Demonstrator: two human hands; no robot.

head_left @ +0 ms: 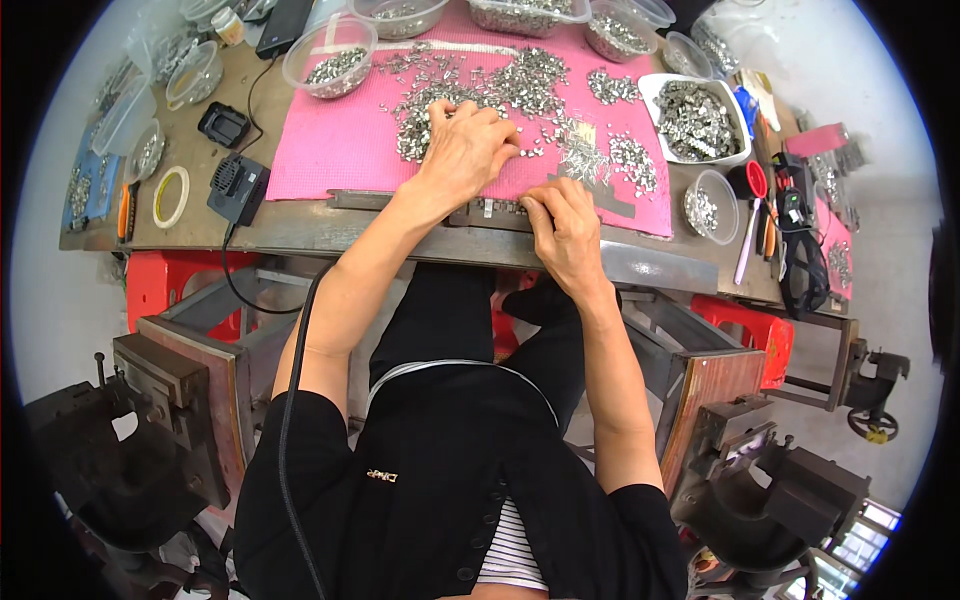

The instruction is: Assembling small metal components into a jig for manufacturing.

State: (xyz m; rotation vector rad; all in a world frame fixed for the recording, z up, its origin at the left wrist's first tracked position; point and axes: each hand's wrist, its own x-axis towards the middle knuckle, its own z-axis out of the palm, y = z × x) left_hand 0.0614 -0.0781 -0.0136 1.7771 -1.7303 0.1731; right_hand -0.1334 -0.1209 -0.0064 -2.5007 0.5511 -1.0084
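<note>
Over the pink mat (320,150), my left hand (465,150) reaches into a heap of small shiny metal pieces (412,138). Its fingers are bent and drawn together, and their tips are partly hidden, so what they pinch does not show. At the table's front edge, my right hand (567,222) is closed, thumb against fingers, at the end of a dark metal strip fixture (470,213). One bright small piece (488,207) stands in that fixture, between the two hands. Whatever the right fingertips hold is too small to make out.
Clear plastic tubs (332,72) of metal parts line the back. A white tray (697,118) of larger pieces and a round tub (711,207) stand at right. Left lie a black radio (237,188), its cable and a tape roll (171,197). Beside my knees are red stools (745,335).
</note>
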